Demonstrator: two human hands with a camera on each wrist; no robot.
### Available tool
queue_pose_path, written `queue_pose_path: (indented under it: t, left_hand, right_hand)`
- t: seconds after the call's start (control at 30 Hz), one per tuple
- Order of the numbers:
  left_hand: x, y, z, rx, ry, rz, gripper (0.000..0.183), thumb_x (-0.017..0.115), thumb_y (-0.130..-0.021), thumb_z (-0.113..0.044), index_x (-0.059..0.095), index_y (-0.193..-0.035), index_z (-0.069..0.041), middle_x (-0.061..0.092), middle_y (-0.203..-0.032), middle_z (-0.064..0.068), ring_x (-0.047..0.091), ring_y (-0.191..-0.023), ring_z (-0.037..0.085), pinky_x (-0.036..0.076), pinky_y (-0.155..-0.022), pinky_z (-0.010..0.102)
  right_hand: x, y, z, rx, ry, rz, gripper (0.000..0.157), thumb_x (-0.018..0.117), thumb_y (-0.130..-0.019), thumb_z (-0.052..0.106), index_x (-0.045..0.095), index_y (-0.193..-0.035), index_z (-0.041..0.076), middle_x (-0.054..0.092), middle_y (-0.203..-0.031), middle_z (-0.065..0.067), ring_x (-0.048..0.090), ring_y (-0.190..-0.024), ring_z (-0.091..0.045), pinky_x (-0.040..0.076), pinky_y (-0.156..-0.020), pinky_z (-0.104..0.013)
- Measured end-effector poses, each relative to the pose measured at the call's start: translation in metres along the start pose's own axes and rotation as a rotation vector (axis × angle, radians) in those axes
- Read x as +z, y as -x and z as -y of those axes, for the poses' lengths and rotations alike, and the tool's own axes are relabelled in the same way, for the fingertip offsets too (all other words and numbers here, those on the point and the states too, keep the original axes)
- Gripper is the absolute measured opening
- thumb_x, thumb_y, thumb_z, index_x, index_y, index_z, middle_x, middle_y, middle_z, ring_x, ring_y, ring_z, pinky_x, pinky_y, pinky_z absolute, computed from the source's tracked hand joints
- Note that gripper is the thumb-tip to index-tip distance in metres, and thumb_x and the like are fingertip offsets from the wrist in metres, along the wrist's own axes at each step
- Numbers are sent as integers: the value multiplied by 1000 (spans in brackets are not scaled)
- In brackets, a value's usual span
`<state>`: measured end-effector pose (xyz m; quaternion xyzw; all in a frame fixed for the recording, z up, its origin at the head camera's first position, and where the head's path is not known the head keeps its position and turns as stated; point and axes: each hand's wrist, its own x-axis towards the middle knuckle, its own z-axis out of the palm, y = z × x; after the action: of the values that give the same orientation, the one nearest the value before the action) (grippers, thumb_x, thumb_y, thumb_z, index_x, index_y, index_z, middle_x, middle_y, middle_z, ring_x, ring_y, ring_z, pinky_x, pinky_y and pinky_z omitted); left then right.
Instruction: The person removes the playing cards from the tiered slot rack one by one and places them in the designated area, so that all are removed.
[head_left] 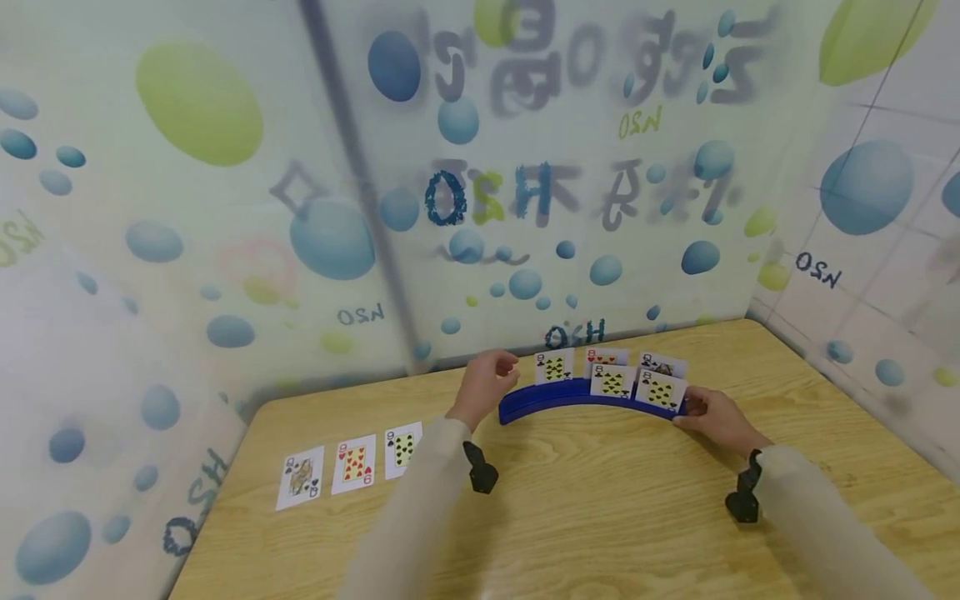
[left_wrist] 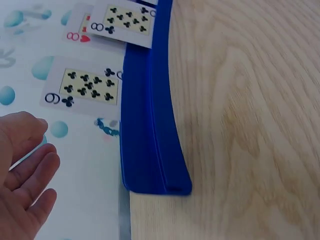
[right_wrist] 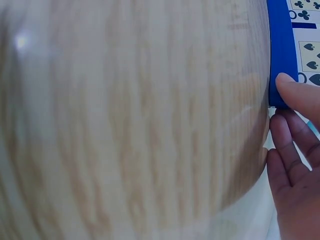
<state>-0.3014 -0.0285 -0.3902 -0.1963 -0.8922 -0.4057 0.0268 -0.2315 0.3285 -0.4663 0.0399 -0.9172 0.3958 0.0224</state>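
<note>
A curved blue card holder (head_left: 551,400) stands on the table with several playing cards upright in it. Its back row has a nine of clubs (head_left: 554,367), an eight of hearts (head_left: 600,358) and a black queen (head_left: 670,365), the last two partly covered. In front stand an eight of clubs (head_left: 612,381) and an eight of spades (head_left: 661,391). My right hand (head_left: 716,419) grips the holder's right end, thumb on the front in the right wrist view. Beside the left end, my left hand (head_left: 483,383) hovers with loosely bent fingers, holding nothing and apart from the cards.
On the wooden table (head_left: 585,500) at the left lie a black queen card (head_left: 301,477), a nine of hearts (head_left: 354,464) and a nine of spades (head_left: 402,448), partly hidden by the left sleeve. A patterned curtain (head_left: 465,275) hangs close behind the holder.
</note>
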Motion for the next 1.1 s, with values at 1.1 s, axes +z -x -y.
queue_pose_path:
  t: [1.1]
  left_hand:
    - [23,-16,-20,39,50,-36,8,63,-88,-12,69,-89,-7,64,-83,1,59,-75,14,49,-66,27]
  right_hand:
    - [0,2,4,22,-7,-5,46,67,-82,5,48,-117,-16,60,-94,-20,57,-86,-29,47,-74,-42]
